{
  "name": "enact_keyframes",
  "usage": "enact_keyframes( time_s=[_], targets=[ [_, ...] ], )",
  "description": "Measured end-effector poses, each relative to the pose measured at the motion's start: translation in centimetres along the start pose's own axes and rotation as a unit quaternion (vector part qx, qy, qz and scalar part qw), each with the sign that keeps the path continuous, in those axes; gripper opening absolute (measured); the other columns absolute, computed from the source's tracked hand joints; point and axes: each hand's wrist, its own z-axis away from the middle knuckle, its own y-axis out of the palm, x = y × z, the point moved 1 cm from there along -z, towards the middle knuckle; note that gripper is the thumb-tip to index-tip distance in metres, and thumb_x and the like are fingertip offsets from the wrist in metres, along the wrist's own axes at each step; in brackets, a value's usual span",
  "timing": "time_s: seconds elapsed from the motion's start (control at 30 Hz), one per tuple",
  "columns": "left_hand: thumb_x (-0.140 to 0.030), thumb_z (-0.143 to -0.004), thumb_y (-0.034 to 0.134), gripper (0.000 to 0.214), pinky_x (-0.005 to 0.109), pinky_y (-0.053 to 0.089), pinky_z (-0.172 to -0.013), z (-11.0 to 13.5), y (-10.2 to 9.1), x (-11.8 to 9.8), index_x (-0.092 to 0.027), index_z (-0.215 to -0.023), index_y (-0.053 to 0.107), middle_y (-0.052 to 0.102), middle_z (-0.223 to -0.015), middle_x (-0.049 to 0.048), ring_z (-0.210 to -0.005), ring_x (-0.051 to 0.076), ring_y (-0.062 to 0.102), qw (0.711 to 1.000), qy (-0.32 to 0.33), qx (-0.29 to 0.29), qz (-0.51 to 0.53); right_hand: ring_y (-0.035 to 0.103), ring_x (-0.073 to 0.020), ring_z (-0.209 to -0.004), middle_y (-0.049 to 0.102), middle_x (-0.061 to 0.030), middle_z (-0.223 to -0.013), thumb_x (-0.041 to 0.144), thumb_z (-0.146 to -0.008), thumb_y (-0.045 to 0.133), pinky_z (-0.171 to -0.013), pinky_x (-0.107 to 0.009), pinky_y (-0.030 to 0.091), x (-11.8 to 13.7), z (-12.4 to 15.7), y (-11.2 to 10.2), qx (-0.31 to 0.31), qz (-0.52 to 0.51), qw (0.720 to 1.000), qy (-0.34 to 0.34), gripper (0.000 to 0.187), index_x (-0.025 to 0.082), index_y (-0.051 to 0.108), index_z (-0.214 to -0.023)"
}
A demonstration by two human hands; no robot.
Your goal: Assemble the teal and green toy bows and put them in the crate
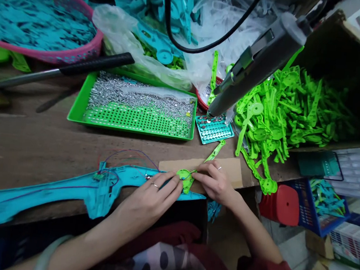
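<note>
A long blue plastic shell (66, 190) lies open side up along the bench's front edge, with thin red and blue wires (131, 150) running over it. Near its right end sits a bright green plastic part (184, 186) with a round cup. My left hand (159, 191) rests across the shell, its fingertips closed on the left rim of the green part. From the right, my right hand (215, 181) pinches at the cup's edge, where a thin wire reaches the fingertips; the exact grip is partly hidden. A strip of cardboard (234, 172) lies beneath.
Behind the hands stand a green tray (130, 132) of small screws and a small blue tray (214, 131) of metal discs. A grey tool (257, 66) hangs above. Green parts (271, 117) spill from a carton at right. A handled tool (95, 64) lies left.
</note>
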Motion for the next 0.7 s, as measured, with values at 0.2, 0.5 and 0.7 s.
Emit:
enact_keyframes(
  time_s=[0.2, 0.5, 0.7],
  targets=[
    [-0.014, -0.093, 0.051, 0.036, 0.046, 0.051, -0.096, 0.0, 0.0, -0.1, -0.010, -0.126, 0.063, 0.066, -0.123, 0.0153, -0.116, 0.033, 0.058, 1.000, 0.004, -0.012, -0.004, 0.055, -0.0209, -0.087, 0.065, -0.0103, -0.097, 0.011, -0.096, 0.050, -0.078, -0.038, 0.048, -0.3, 0.0, 0.5, 0.016, -0.015, 0.999, 0.027, 0.024, 0.016, 0.062, -0.115],
    [-0.008, -0.086, 0.049, 0.046, 0.045, 0.052, -0.088, -0.5, -0.6, -0.2, -0.017, -0.129, 0.061, 0.067, -0.119, 0.0154, -0.110, 0.034, 0.060, 1.000, 0.005, -0.023, -0.016, 0.051, -0.0206, -0.087, 0.063, -0.0093, -0.097, 0.013, -0.093, 0.054, -0.079, -0.037, 0.045, -0.5, -1.0, 0.1, 0.046, -0.042, 0.998, 0.027, 0.010, 0.017, 0.063, -0.097],
    [-0.005, -0.082, 0.050, 0.048, 0.046, 0.053, -0.086, -0.8, -0.8, -0.4, -0.012, -0.128, 0.063, 0.066, -0.116, 0.0185, -0.107, 0.035, 0.061, 1.000, 0.006, -0.006, -0.029, 0.048, -0.0217, -0.091, 0.061, -0.0104, -0.104, 0.020, -0.097, 0.053, -0.082, -0.038, 0.044, -0.7, -0.8, -0.1, 0.096, -0.020, 0.995, 0.031, 0.010, 0.017, 0.063, -0.098]
  ],
)
